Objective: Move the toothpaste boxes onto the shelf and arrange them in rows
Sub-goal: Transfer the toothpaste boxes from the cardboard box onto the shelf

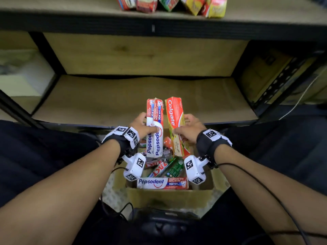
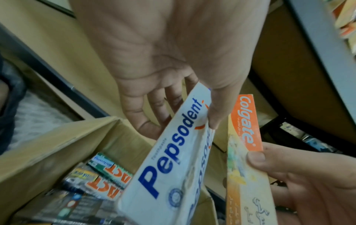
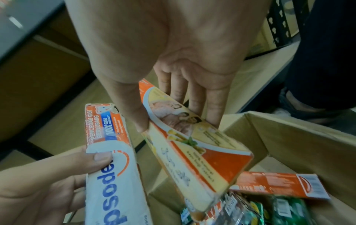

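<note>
My left hand (image 1: 143,124) grips two white-and-red Pepsodent boxes (image 1: 155,112) side by side, thumb across their fronts. My right hand (image 1: 189,128) holds one orange Colgate box (image 1: 172,110) by its sides. All three boxes stand nearly upright, close together, above the open cardboard carton (image 1: 169,195) and in front of the bare lower shelf board (image 1: 123,99). The left wrist view shows the Pepsodent boxes (image 2: 169,159) pinched under the thumb, with the Colgate box (image 2: 244,121) beside them. In the right wrist view the fingers wrap the Colgate box (image 3: 202,152).
The carton holds several more boxes, among them a flat Pepsodent box (image 1: 162,183) and a green one (image 1: 169,169). Several colourful boxes (image 1: 173,4) stand on the upper shelf. Black metal uprights (image 1: 44,52) frame the shelf. My dark-trousered legs flank the carton.
</note>
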